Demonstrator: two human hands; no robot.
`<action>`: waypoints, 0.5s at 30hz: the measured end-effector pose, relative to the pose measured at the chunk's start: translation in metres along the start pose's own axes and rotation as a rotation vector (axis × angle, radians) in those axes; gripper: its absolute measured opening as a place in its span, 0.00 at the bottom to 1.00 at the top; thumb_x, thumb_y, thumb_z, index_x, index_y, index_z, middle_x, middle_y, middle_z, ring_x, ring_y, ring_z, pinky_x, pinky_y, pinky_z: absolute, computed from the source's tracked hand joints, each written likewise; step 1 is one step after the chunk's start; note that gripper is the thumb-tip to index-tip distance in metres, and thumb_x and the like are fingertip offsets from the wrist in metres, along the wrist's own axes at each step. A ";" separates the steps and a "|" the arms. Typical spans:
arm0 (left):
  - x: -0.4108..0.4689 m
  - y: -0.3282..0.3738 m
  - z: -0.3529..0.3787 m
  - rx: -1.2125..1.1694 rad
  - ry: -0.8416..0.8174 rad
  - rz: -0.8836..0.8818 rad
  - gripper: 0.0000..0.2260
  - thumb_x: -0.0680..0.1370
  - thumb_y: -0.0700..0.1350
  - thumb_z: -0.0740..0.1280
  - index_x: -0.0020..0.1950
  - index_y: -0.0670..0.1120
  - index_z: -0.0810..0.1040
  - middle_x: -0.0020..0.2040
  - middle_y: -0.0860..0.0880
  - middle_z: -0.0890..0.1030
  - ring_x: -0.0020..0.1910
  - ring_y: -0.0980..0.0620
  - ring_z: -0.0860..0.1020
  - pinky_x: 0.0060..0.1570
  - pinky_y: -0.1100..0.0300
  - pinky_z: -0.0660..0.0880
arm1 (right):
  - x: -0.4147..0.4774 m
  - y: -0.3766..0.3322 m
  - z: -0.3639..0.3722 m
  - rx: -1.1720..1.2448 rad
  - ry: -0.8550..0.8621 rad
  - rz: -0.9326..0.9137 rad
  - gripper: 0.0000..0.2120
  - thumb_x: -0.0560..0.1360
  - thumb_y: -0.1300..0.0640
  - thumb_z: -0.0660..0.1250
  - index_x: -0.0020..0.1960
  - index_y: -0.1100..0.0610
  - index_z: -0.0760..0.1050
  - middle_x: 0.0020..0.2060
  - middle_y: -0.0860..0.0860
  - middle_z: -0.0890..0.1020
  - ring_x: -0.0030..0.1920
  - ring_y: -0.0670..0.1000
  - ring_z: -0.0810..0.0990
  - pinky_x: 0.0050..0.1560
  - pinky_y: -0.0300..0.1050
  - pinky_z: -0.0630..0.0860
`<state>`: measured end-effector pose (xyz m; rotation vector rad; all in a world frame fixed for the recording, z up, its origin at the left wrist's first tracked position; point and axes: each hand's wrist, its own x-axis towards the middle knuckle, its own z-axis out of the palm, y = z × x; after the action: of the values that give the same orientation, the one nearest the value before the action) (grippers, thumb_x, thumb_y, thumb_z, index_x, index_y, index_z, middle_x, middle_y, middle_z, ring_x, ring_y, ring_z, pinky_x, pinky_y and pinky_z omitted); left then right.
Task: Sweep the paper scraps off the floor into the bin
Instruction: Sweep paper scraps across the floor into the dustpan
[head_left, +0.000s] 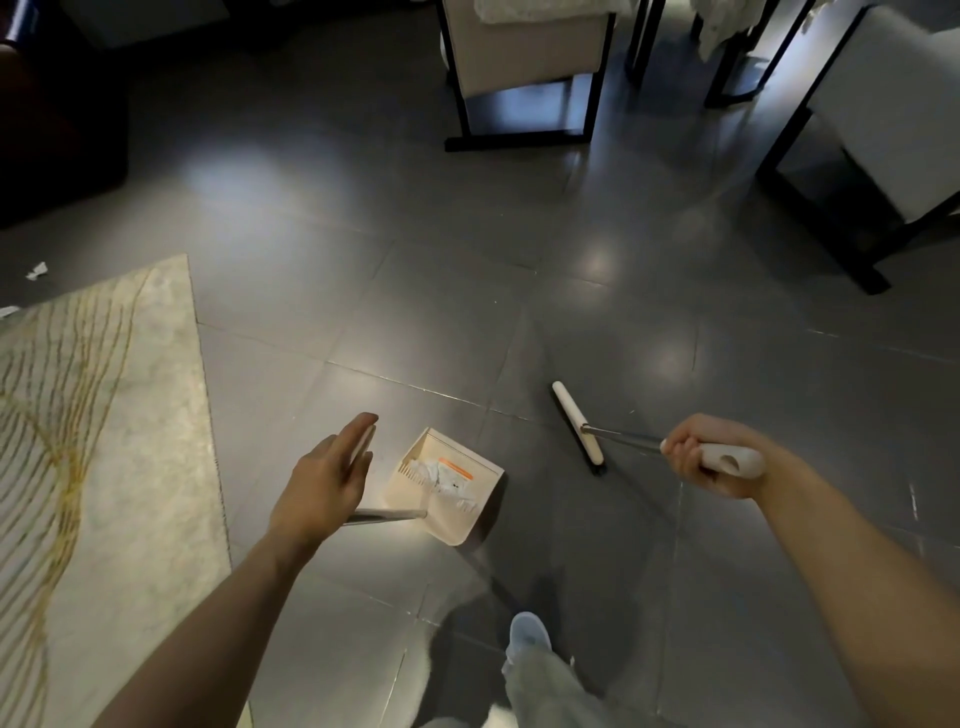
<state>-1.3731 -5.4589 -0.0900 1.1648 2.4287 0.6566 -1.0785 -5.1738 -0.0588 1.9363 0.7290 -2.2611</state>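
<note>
Landmark: the dustpan (470, 512), cream, sitting on the dark tiled floor (363, 218), mouth facing away from the person.

- Paper scraps (434, 475): a crumpled white bunch inside the dustpan, next to an orange label (456, 467) on its back wall.
- Loose scraps: one scrap (37, 270) far left of the dustpan and further away from the person, on bare floor past the rug's far edge. A second sliver (7, 311) lies just nearer, at the frame's left edge.
- Left hand (322, 480): just left of the dustpan, above its metal handle rod (387, 516). Fingers (358, 431) are straight and released, laid along the cream grip (365, 442) at the top of that rod. The thumb is hidden, so can't tell if anything clamps the grip.
- Right hand (709, 462): right of the dustpan, fingers clenched around the broom's cream handle (737, 460).
- Broom head (574, 421): cream bar with dark bristles under it, down on the floor right of the dustpan and apart from it, with its thin metal shaft running back to the right hand.
- Rug (114, 441): pale with gold lines, left of the dustpan.
- Chair (524, 78): dark frame, light seat, well beyond the dustpan. A second chair (883, 130) stands beyond and right.
- Pale shoe (527, 631) and trouser leg (545, 686): nearer than the dustpan, slightly right.
</note>
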 end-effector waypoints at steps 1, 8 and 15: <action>-0.005 -0.003 -0.004 -0.004 0.004 0.004 0.22 0.80 0.44 0.61 0.73 0.53 0.63 0.68 0.48 0.72 0.62 0.45 0.76 0.60 0.52 0.72 | -0.003 0.007 0.004 0.003 0.005 -0.003 0.09 0.77 0.69 0.54 0.41 0.58 0.63 0.26 0.50 0.65 0.15 0.41 0.65 0.14 0.29 0.63; -0.058 -0.037 -0.015 -0.012 -0.099 0.098 0.21 0.80 0.46 0.60 0.73 0.54 0.63 0.67 0.48 0.73 0.61 0.47 0.75 0.61 0.56 0.70 | -0.026 0.106 0.016 0.173 -0.026 0.037 0.12 0.79 0.66 0.54 0.37 0.57 0.63 0.19 0.50 0.67 0.13 0.42 0.66 0.12 0.30 0.63; -0.132 -0.090 -0.018 0.048 -0.301 0.214 0.20 0.80 0.51 0.58 0.72 0.61 0.60 0.67 0.50 0.73 0.61 0.49 0.74 0.61 0.57 0.70 | -0.063 0.253 0.034 0.429 -0.001 -0.027 0.13 0.79 0.66 0.52 0.37 0.57 0.63 0.18 0.49 0.67 0.13 0.41 0.65 0.12 0.30 0.61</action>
<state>-1.3605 -5.6186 -0.1083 1.4429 2.0981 0.4462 -1.0066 -5.4264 -0.0719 2.0964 0.2833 -2.6045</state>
